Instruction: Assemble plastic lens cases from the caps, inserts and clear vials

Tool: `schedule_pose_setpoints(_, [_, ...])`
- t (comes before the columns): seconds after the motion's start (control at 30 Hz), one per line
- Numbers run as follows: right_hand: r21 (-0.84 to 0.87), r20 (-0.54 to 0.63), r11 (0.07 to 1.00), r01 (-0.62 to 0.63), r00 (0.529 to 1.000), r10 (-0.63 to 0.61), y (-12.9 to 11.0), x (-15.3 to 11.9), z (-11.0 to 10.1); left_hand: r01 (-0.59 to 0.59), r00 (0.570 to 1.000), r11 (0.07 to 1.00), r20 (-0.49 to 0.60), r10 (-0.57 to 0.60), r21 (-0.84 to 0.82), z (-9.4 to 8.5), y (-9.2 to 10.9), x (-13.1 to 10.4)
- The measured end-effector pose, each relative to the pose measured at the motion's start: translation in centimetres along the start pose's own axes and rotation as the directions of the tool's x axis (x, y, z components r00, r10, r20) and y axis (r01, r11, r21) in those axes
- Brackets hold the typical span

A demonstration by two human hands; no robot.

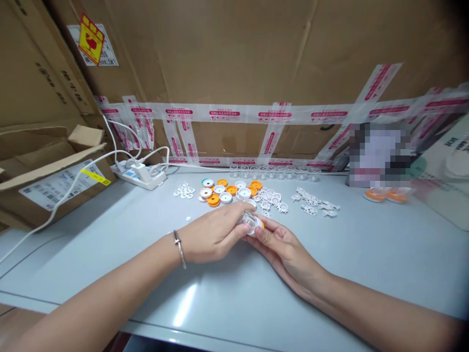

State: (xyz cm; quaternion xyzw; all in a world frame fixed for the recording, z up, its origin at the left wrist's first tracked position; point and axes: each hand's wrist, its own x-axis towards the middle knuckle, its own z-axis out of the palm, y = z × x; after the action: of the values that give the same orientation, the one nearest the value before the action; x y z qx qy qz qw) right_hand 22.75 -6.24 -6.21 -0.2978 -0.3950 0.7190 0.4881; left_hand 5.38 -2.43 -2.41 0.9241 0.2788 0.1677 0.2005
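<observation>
Both my hands meet over the middle of the table around a small clear plastic cup (249,221) with a white and orange base. My left hand (216,232) grips the clear part from the left, thumb in front and fingers behind. From the right, my right hand (282,244) pinches the white and orange end between thumb and fingers. Just behind are orange and white round caps (231,190), some stacked. White openwork plastic pieces (270,198) lie beside them, partly behind my hands. The inside of the cup is too blurred to make out.
A row of clear cups (274,172) stands along the back. Small white discs (184,190) lie left, more openwork pieces (311,200) right. Two orange-based pieces (386,194) sit farther right. A power strip (141,175) with cables and an open carton (62,171) are at left; a large carton (234,58) walls the back.
</observation>
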Motion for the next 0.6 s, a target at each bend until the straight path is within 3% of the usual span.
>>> schedule_pose_setpoints(0.13, [0.025,-0.015,0.999,-0.038,0.999,0.038,-0.1,0.2,-0.2,-0.022,1.000,0.997,0.016,0.023,-0.067,-0.3,-0.8,0.1])
schedule_pose_setpoints(0.4, [-0.048,-0.055,0.999,-0.027,0.998,0.025,0.1,-0.2,0.2,0.024,1.000,0.985,-0.002,-0.024,0.173,0.6,-1.1,0.3])
schedule_pose_setpoints(0.6, [-0.137,-0.160,0.991,-0.002,0.987,-0.020,0.5,-0.1,0.2,0.174,0.985,0.962,-0.029,-0.171,0.210,0.6,-0.4,0.5])
